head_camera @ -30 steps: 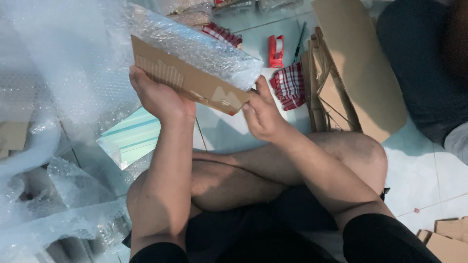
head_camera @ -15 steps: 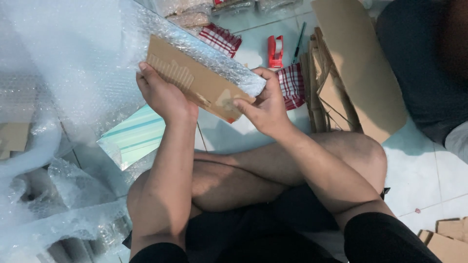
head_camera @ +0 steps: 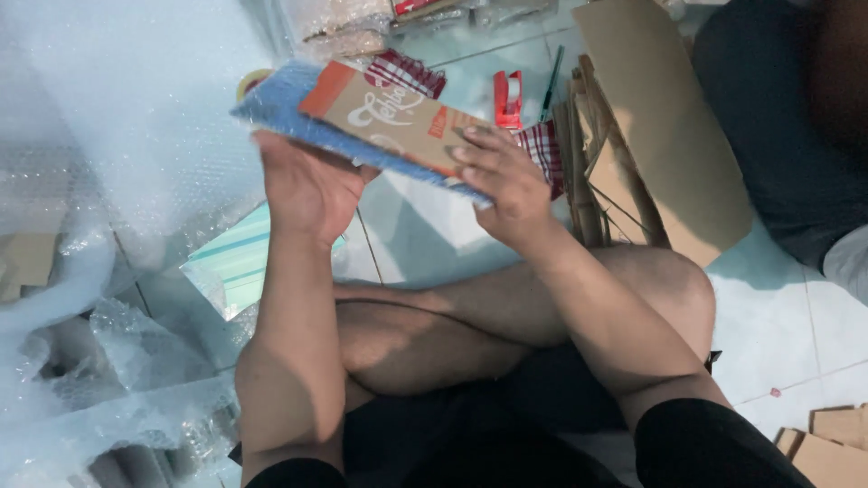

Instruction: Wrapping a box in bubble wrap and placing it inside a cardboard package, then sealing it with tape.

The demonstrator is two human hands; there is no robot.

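flat cardboard box [head_camera: 389, 116] on bubble wrap [head_camera: 271, 107], between left hand [head_camera: 307, 185] and right hand [head_camera: 502, 181]

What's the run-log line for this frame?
left hand: under cardboard box | right hand: on top | bubble wrap: beneath box

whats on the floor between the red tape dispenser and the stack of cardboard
A green pen lies on the tile between the red tape dispenser and the cardboard stack, in the head view.

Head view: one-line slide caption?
Seated person's left hand and right hand hold a flat cardboard package above a tiled floor.
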